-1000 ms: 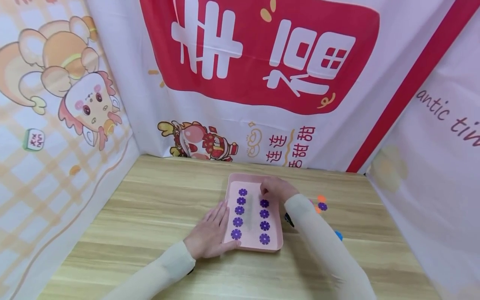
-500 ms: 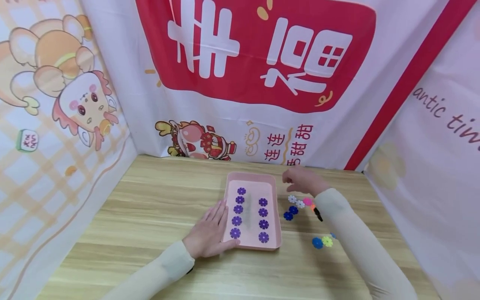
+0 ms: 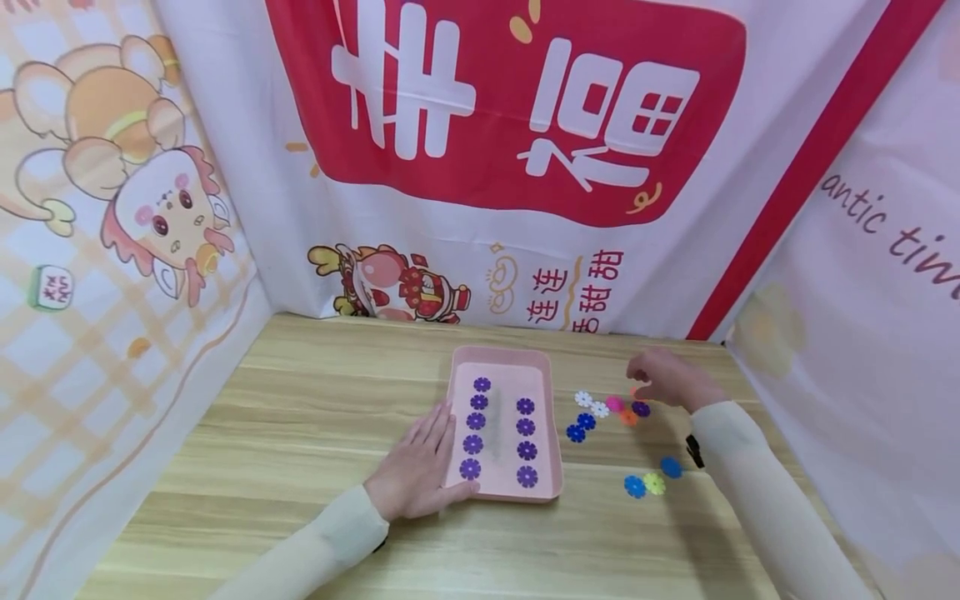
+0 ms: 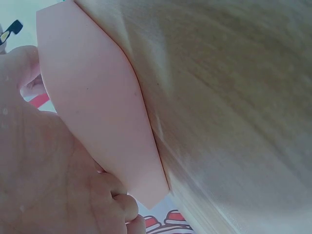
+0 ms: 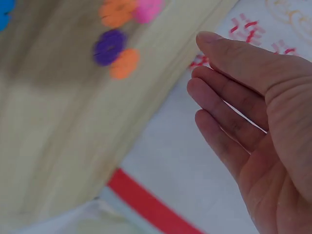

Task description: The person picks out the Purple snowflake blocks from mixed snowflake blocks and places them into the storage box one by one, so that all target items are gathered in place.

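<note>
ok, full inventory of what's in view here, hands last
tray: 1, pink, middle of the table, long side running away from the person
purple flower discs: 9 in the tray, 5 in its left column, 4 in its right
loose flower discs: about 10 on the table right of the tray; white, blue, pink, orange, purple, yellow-green
table: 1, light wood
printed cloth backdrops: red, white and cartoon prints, on three sides of the table
left hand: fingers straight, resting against the tray's left near corner
right hand: holding nothing, over the far loose discs, next to a purple one
</note>
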### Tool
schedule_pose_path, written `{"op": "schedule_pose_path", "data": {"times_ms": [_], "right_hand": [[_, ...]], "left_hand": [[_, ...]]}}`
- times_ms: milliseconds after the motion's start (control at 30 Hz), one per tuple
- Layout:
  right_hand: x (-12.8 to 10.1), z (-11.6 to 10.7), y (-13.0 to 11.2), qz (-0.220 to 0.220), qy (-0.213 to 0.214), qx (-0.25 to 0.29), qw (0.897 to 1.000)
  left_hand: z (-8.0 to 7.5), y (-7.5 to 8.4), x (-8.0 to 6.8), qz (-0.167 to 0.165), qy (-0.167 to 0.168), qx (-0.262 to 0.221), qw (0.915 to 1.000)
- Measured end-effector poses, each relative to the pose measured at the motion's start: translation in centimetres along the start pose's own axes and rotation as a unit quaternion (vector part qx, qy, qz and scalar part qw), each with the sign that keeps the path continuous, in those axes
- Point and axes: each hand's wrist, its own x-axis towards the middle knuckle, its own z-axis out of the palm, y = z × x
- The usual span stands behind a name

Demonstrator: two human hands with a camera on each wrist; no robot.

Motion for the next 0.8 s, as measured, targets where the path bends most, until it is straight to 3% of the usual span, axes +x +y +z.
{"op": "schedule_pose_path", "data": {"times_ms": [167,433,667,800], "right_hand": [[-1.1,2.4,2.2,0.007,0.025,0.018,1.000],[-1.2,5.5,4.2,0.067,0.025,0.065,0.995],[-0.3,6.7,4.7,0.059,0.016,0.073,0.995],[0.1,6.8,4.6,0.062,0.014,0.074,0.995]], "left_hand": [[0.2,-0.1,-0.1,-0.004,-0.002,-0.003,1.0000],[0.3,0.0,0.1,-0.005,-0.002,0.000,1.0000],[-0.1,0.1,-0.1,-0.005,-0.001,0.007,1.0000],[0.5,-0.3,0.0,-0.002,0.008,0.010,0.9999]]}}
